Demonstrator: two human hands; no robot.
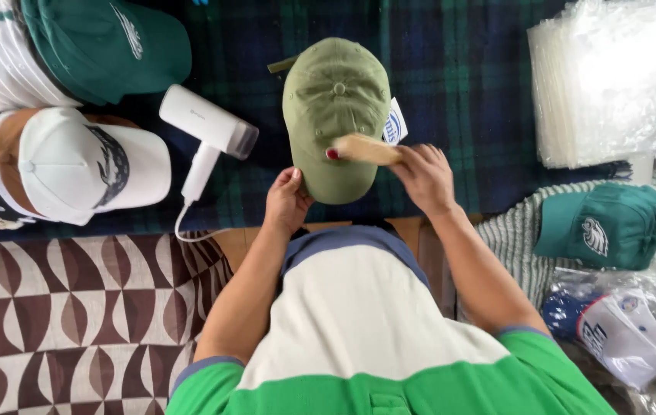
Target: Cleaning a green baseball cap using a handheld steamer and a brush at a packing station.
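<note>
- Olive-green cotton: the cap lies crown-up on a dark plaid blanket, and everything else is placed from it.
- Left of the cap, just beside it, a white handheld steamer lies with its cord trailing toward the person; farther left sit a white cap and, above that, a dark green cap.
- Right of the cap, well apart, is a stack of clear plastic bags; below that stack, a teal cap rests on striped fabric.
- A small paper tag pokes out at the cap's right edge.
- Nothing covers the cap except the hands and the brush.
- Left hand — fingers curled, pinching the cap's near brim edge.
- Right hand — closed on a wooden brush, which lies across the cap's brim side, touching it.
</note>
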